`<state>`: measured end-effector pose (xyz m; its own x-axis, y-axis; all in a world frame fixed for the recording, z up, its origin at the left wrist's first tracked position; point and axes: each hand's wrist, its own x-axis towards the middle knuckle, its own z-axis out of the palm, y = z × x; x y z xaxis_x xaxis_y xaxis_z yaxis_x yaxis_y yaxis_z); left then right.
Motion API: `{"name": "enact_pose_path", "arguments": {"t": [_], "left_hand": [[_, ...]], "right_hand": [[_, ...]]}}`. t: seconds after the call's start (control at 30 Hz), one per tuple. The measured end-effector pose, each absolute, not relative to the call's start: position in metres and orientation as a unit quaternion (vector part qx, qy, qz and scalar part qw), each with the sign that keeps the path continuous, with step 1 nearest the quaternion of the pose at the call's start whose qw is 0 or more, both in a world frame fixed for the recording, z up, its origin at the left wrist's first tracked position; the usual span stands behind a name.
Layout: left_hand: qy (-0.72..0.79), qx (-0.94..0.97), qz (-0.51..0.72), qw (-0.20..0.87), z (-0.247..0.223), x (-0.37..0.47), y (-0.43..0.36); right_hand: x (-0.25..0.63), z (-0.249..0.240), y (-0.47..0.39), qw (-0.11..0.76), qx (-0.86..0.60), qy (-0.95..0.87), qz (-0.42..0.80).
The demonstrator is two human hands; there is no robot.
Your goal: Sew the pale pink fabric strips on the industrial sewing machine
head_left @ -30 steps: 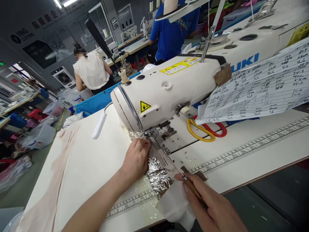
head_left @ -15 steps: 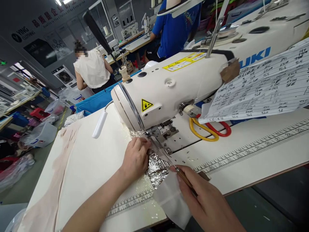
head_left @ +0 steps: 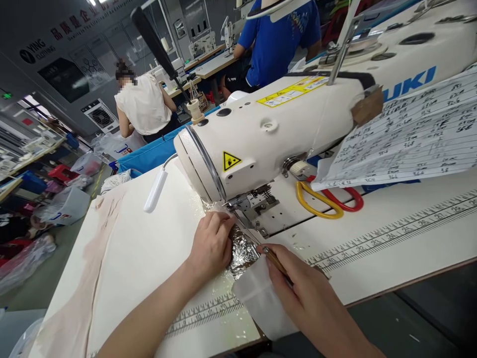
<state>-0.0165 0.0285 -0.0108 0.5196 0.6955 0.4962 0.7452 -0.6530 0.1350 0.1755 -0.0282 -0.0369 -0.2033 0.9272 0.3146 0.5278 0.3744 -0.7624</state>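
In the head view my left hand (head_left: 211, 241) rests beside the needle area of a white sewing machine (head_left: 238, 149). Its curled fingers press on the edge of a pale, sheer fabric piece (head_left: 257, 293). My right hand (head_left: 298, 283) grips an awl (head_left: 274, 258) by its wooden handle. The awl's thin metal shaft points up and left toward the presser foot, along the fabric edge. Part of the fabric hangs over the table's front edge, below my right hand. Crinkled silver foil (head_left: 242, 251) covers the bed between my hands. My left fingertips are partly hidden.
Scissors (head_left: 320, 201) with yellow and red handles lie right of the needle area, partly under handwritten sheets (head_left: 402, 134). Long pinkish fabric (head_left: 80, 278) lies along the table's left side. A white lamp (head_left: 155, 191) stands near the machine head. Two people sit farther back.
My right hand and the awl have shifted slightly left and up, toward the needle area. The hanging fabric has moved up with them. My left hand stays nearly in place.
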Motion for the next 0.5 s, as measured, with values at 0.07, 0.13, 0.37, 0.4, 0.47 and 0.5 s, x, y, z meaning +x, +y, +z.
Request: {"name": "enact_pose_path", "arguments": {"t": [0.07, 0.13, 0.37, 0.4, 0.47, 0.5], "left_hand": [[-0.388, -0.878, -0.276, 0.040, -0.011, -0.016, 0.028], [-0.385, -0.882, -0.268, 0.044, -0.012, -0.015, 0.028], [-0.443, -0.873, -0.195, 0.057, -0.014, -0.015, 0.029], [-0.451, -0.871, -0.185, 0.055, -0.014, -0.015, 0.030], [-0.462, -0.869, -0.171, 0.056, -0.014, -0.014, 0.031], [-0.465, -0.867, -0.167, 0.057, -0.013, -0.014, 0.031]], "right_hand": [[0.175, -0.037, -0.027, 0.386, -0.498, -0.733, 0.255], [0.175, -0.036, -0.026, 0.387, -0.497, -0.736, 0.248], [0.175, -0.027, -0.022, 0.380, -0.491, -0.755, 0.210], [0.175, -0.026, -0.022, 0.377, -0.491, -0.758, 0.206], [0.176, -0.027, -0.022, 0.367, -0.492, -0.762, 0.206], [0.176, -0.027, -0.023, 0.368, -0.492, -0.762, 0.204]]}}
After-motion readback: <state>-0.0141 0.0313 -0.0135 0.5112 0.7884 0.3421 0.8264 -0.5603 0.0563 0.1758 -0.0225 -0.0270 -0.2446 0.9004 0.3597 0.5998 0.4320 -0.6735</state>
